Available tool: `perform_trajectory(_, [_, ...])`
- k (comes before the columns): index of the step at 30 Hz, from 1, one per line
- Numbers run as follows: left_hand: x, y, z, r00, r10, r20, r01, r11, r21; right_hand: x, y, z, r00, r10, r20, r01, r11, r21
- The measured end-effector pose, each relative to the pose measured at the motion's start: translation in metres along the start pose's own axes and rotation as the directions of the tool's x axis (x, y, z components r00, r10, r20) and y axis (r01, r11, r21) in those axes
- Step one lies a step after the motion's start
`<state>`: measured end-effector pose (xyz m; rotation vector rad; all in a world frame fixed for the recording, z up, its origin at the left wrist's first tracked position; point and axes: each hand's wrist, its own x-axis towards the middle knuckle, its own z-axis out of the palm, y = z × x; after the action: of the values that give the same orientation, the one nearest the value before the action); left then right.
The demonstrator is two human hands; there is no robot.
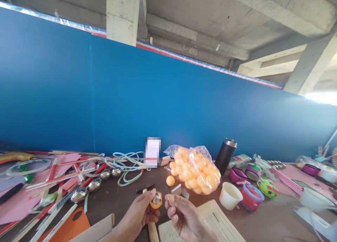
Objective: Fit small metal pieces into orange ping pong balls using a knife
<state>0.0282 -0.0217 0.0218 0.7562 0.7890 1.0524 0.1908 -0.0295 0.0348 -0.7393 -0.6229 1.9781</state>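
My left hand [139, 211] is closed around a small orange ball [153, 205] with a shiny silver patch facing up. Just right of it, my right hand [184, 215] has thumb and fingertips pressed together; whatever they pinch is too small to make out. The hands are close but apart. Under my left hand shows a pale wooden bar [152, 231]. A printed booklet [219, 221] lies beneath and beside my right hand. Ahead, a loose orange ball [170, 181] rests on the table, beside a clear plastic bag [195, 170] full of similar balls.
Behind the bag stand a phone [152, 153] and a black flask [225, 156]. To the right are a cream cup [230, 196] and a blue-red round container [252, 197]. Coiled pale tubing [127, 168], silver balls [94, 184], sticks and an orange sheet [72, 226] crowd the left.
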Motion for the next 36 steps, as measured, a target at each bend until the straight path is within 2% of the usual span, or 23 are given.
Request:
perform_trajectory(5, [-0.001,0.001,0.002,1.0,0.023,-0.005,-0.023,1.0,-0.004,0.006,0.012,0.003,0.995,-0.1,-0.029,0.087,0.95,-0.301])
perform_trajectory(8, [0.0,0.0,0.001,1.0,0.012,0.016,-0.012,1.0,-0.018,0.007,0.015,0.005,0.986,-0.153,-0.07,0.116,0.917,-0.382])
perform_trajectory(14, [0.004,-0.003,-0.006,1.0,-0.022,0.011,0.022,1.0,-0.019,0.005,0.013,0.01,0.96,-0.256,-0.113,0.212,0.93,-0.301])
perform_trajectory(20, [0.004,-0.003,-0.005,0.999,-0.011,0.037,0.011,1.0,-0.009,0.009,0.018,0.009,0.955,-0.293,-0.039,0.266,0.91,-0.318])
perform_trajectory(26, [0.005,-0.003,-0.006,0.998,-0.017,0.061,0.017,1.0,-0.001,0.01,0.019,0.009,0.964,-0.264,-0.024,0.236,0.896,-0.375])
perform_trajectory(30, [0.003,-0.003,-0.005,0.999,-0.014,0.05,0.014,1.0,-0.006,0.01,0.018,0.011,0.967,-0.248,-0.055,0.21,0.903,-0.374])
perform_trajectory(33, [0.002,-0.002,-0.005,0.999,-0.006,0.053,0.007,1.0,-0.017,0.009,0.019,0.01,0.962,-0.261,-0.078,0.214,0.901,-0.377])
perform_trajectory(36, [0.004,-0.002,-0.005,0.999,-0.009,0.036,0.01,1.0,-0.019,0.009,0.021,0.01,0.959,-0.28,-0.044,0.245,0.897,-0.369])
